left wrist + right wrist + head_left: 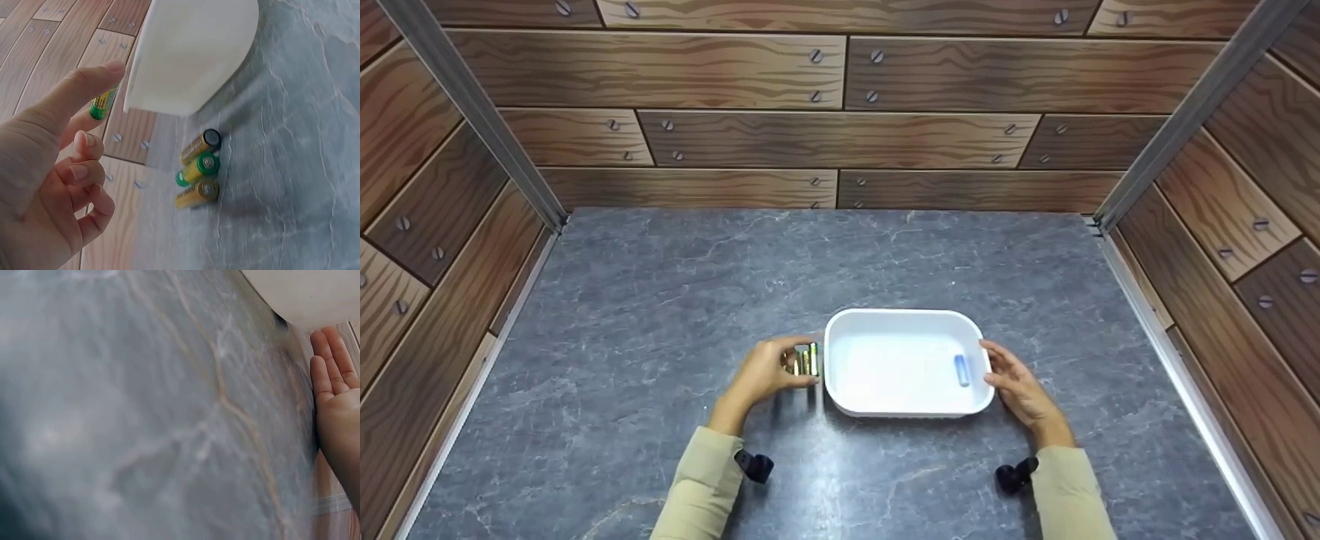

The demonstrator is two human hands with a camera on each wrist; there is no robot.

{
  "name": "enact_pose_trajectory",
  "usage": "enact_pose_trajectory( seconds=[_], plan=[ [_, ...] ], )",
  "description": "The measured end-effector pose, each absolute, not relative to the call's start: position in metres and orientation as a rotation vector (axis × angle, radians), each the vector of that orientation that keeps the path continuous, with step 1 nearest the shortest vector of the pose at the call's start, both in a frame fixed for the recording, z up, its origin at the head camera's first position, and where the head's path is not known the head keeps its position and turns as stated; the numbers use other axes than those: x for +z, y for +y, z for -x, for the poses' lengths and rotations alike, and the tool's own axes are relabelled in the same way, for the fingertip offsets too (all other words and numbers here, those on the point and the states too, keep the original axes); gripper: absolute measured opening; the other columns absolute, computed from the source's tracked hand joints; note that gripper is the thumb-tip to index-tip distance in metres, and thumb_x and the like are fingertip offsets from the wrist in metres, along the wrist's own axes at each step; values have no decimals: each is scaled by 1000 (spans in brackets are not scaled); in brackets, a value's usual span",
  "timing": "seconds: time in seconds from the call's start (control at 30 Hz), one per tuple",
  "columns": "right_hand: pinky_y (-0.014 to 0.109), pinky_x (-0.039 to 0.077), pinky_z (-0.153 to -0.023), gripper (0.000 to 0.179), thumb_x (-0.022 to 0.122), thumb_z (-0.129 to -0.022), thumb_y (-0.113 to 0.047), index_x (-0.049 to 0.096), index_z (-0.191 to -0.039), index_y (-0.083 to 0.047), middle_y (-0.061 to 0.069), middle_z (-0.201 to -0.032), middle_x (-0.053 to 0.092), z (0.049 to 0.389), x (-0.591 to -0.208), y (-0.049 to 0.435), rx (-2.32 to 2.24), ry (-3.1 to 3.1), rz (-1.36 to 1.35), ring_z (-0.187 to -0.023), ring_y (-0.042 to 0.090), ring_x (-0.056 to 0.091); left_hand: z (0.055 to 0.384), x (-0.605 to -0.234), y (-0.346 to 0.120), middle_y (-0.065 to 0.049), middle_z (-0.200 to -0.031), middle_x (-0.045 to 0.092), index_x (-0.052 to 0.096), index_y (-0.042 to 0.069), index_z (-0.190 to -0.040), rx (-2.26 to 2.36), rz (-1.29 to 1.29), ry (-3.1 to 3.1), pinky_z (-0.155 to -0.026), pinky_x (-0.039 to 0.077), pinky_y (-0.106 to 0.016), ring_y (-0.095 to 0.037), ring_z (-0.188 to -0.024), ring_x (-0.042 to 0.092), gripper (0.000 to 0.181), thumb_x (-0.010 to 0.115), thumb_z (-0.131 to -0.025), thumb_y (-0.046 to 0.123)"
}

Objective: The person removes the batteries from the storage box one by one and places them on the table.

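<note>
My left hand (pixel 765 369) pinches a green-and-yellow battery (pixel 101 106) end to end between thumb and index finger, just left of a white plastic tub (pixel 900 401). The other fingers curl loosely in the left wrist view. Below that hand, several gold and green batteries (pixel 198 169) stand side by side on the table, partly hidden by the fingers in the head view. My right hand (pixel 1027 391) holds the tub's right rim with thumb and fingers; the lower fingers stretch along its outside in the right wrist view. Inside the tub, near its right end, lies a small blue cylinder (pixel 961 370).
The tub stands on a grey marbled tabletop (pixel 690 285). Wood-patterned panels (pixel 735 139) close off the back and both sides, with metal corner posts (pixel 484 112) between them. A dark wrist camera (pixel 755 466) sits at the left sleeve.
</note>
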State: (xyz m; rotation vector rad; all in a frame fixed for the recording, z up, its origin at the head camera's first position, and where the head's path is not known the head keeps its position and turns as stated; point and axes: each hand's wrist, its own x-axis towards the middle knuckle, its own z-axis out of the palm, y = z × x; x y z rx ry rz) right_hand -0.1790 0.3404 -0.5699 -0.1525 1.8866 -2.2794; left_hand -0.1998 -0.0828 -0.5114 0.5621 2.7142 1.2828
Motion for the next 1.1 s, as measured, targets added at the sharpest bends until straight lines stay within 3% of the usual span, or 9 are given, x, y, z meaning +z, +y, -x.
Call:
enact_pose_trajectory(
  seconds=[0.33,1.1],
  plan=[
    [17,46,-92,51,54,-89,9,58,-124,-27,-10,-120,63,181,-571,341,-2307,1859,192,-110,3,57,202,-522,-97,-13,-77,64,66,8,-121,1276,-462,2729,-61,40,-23,-10,-65,47,58,86,-67,21],
    [17,45,-93,50,55,-89,7,56,-128,-25,-12,-121,61,178,-570,340,-2277,1906,128,-112,3,56,203,-545,-121,3,-67,49,68,9,-117,1155,-273,2762,-58,33,-23,-10,-60,40,54,87,-67,16]
  ],
)
